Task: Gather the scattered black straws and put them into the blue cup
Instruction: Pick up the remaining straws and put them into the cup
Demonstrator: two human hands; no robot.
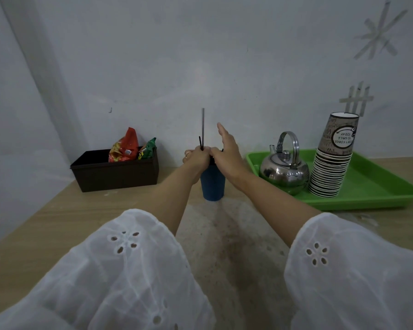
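The blue cup (212,184) stands on the wooden table near the back wall. My left hand (196,157) is curled around black straws (202,129) right above the cup's rim; one straw stands upright and a shorter bent one pokes out beside it. My right hand (225,148) is over the cup's right side with its fingers straight and lifted, its thumb beside the left hand. Both hands hide the cup's mouth and the straws' lower ends.
A dark box (116,173) with snack packets (124,148) stands at the back left. A green tray (372,191) at the right carries a steel kettle (284,167) and a stack of paper cups (332,160). The wall is close behind.
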